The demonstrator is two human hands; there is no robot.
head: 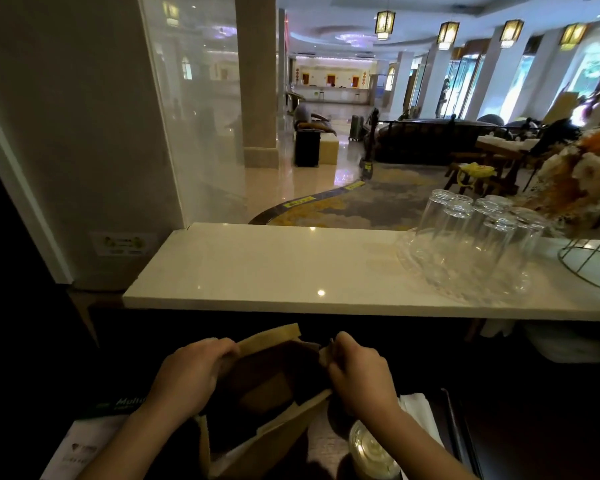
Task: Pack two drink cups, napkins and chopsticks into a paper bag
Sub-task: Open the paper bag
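Note:
A brown paper bag (274,427) stands open on the dark lower counter right in front of me. My left hand (187,372) grips its left rim and my right hand (357,372) grips its right rim, holding the mouth spread apart. The inside of the bag is dark and I cannot tell what it holds. A clear-lidded drink cup (371,452) stands just right of the bag, partly under my right forearm. White napkins (418,410) lie beyond the cup on the right. No chopsticks are in view.
A white stone counter ledge (257,268) runs across above the bag. On its right end sits a glass tray (440,275) of upturned glasses, a wire stand (589,258) and flowers (575,178). A printed leaflet (84,441) lies at the lower left.

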